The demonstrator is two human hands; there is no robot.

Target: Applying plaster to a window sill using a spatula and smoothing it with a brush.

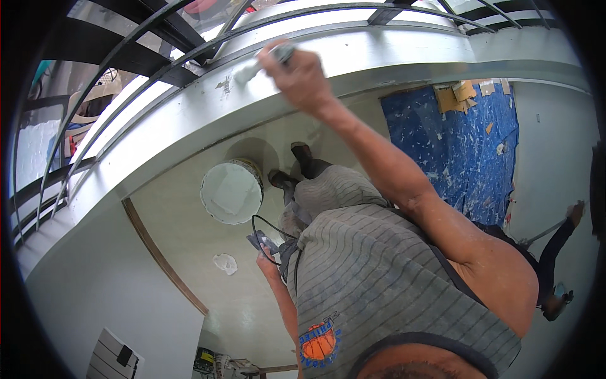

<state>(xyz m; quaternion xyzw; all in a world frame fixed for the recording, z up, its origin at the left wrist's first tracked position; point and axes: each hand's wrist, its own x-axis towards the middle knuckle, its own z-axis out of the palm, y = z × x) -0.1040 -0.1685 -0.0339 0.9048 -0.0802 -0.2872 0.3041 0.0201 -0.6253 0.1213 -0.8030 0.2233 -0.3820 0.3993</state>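
Observation:
My right hand point(297, 72), its arm stretched forward, is closed round a hand tool that looks like a putty knife point(247, 74). The tool's pale end is blurred and meets the white ledge point(189, 104) beside a dark, rough patch point(225, 86). Down by my waist, my left hand point(266, 258) grips a grey, flat-bladed tool point(264, 242) smeared with white; its exact kind is unclear. A black cord loop point(254, 221) curves beside that hand. On the floor in front of my feet stands a round bucket point(232, 191) with pale material inside.
Dark metal railings point(278, 23) run along the ledge's far side. A white scrap point(225, 264) lies on the floor near the bucket. At right, a spattered blue sheet point(451, 148) bears cardboard pieces point(456, 96). Another person point(555, 265) holds a pole at far right.

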